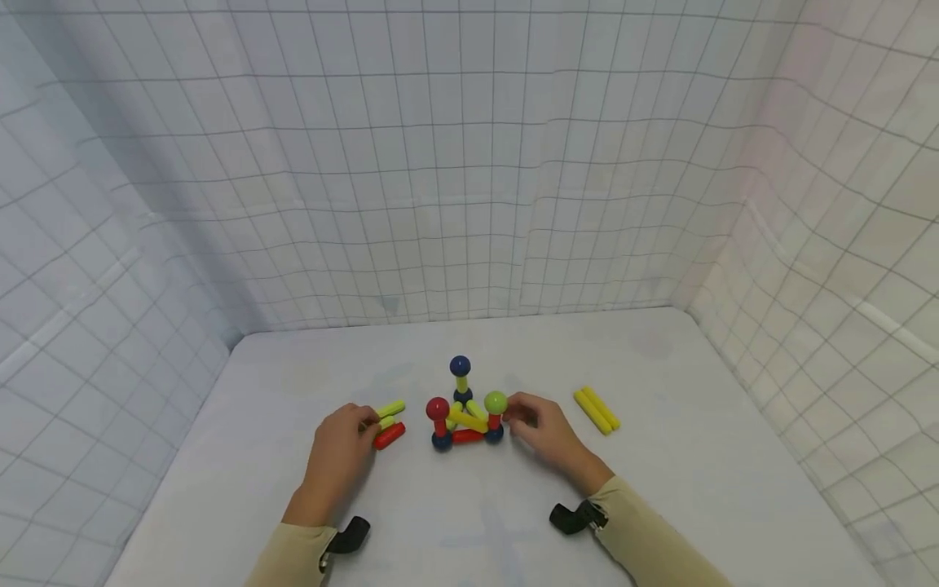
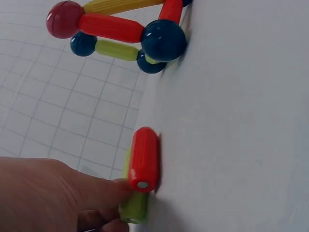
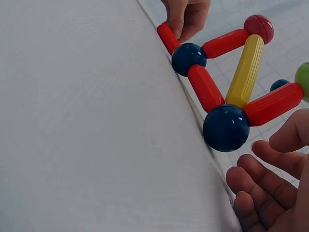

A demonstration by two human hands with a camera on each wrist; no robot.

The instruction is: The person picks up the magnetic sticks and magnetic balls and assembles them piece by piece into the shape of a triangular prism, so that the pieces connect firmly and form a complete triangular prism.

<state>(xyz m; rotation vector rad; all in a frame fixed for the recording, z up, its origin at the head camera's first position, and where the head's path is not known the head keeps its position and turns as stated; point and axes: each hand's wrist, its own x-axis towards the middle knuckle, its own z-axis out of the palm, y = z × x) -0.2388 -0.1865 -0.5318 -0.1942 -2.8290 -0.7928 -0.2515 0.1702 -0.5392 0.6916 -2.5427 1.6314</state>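
Observation:
A small frame of magnetic rods and balls stands mid-table. Dark blue balls (image 3: 226,128) form its base corners, a red rod (image 1: 467,437) joins the front two, and a yellow rod (image 3: 245,72) slants down from the red ball (image 1: 438,409). Upright rods carry this red ball, a lime green ball (image 1: 495,403) and another blue ball (image 1: 460,366). My left hand (image 1: 343,444) pinches a lime green rod (image 2: 134,209) left of the frame, thumb beside a loose red rod (image 2: 144,159). Close to the frame's right corner, my right hand (image 1: 544,432) has loosely bent fingers with nothing between them.
Another lime green rod (image 1: 390,408) lies just beyond my left fingertips. Two yellow rods (image 1: 597,410) lie side by side to the right of my right hand. Gridded white sheets (image 1: 469,163) rise behind the white table (image 1: 469,522) and along its sides.

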